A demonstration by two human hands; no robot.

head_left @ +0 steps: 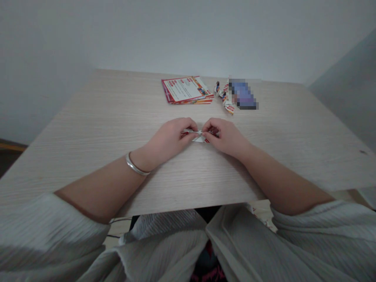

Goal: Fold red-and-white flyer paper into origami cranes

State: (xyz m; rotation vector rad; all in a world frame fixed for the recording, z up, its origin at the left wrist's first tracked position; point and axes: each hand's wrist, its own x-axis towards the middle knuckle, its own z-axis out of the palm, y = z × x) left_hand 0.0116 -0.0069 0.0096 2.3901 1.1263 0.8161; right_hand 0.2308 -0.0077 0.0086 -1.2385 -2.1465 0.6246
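Your left hand (169, 139) and right hand (227, 137) meet knuckle to knuckle at mid surface (96, 117). Both sets of fingers are pinched narrow on one small folded paper (199, 138), white with red print. Left fingers (188, 126) hold its left end, right fingers (210, 126) hold its right end. The paper sits right between your fingertips, low over the surface; you can't tell whether it touches the wood. Only a small middle bit of it shows, the rest is hidden under your fingers.

There's a silver bangle (135, 167) on your left wrist, behind the left fingers. Both forearms rest on the surface, with grey sleeves pushed up.

Past your fingers, toward the wall, lies a flat stack of leaflets (186, 90), red-bordered, well apart from the paper. Just right of the stack, beyond your right fingers, lies a small cluster of folded pieces (225, 97) in the same print. A blurred purple thing (243, 94) touches that cluster on its right; you can't tell what it is.
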